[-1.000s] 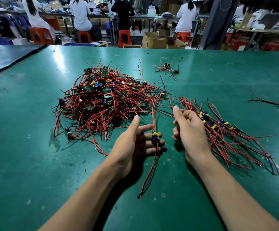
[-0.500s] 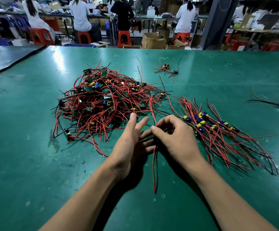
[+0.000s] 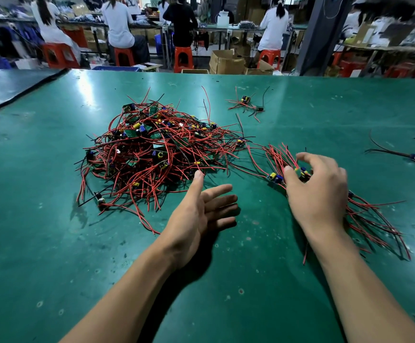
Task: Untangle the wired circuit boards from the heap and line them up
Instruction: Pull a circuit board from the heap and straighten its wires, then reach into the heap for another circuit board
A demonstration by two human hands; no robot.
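Observation:
A big heap of wired circuit boards [image 3: 152, 149], small green boards with red and black leads, lies at centre left on the green table [image 3: 52, 243]. To its right is a row of lined-up boards [image 3: 365, 219], their red wires fanning toward me. My right hand [image 3: 317, 191] hovers over the left end of that row, thumb and curled fingers round one wired board [image 3: 301, 171]; its red lead trails under my wrist. Another board with a blue and yellow part [image 3: 274, 178] sits just left of my thumb. My left hand [image 3: 199, 214] is open and empty, near the heap's front edge.
A small tangle of boards [image 3: 246, 102] lies farther back, and a single wired board [image 3: 414, 156] at the far right. A dark mat [image 3: 3, 87] borders the table on the left. Beyond the far edge, people sit on red stools among cardboard boxes.
My right hand took the board from my left palm and carried it right onto the row. My left hand now lies empty with fingers spread.

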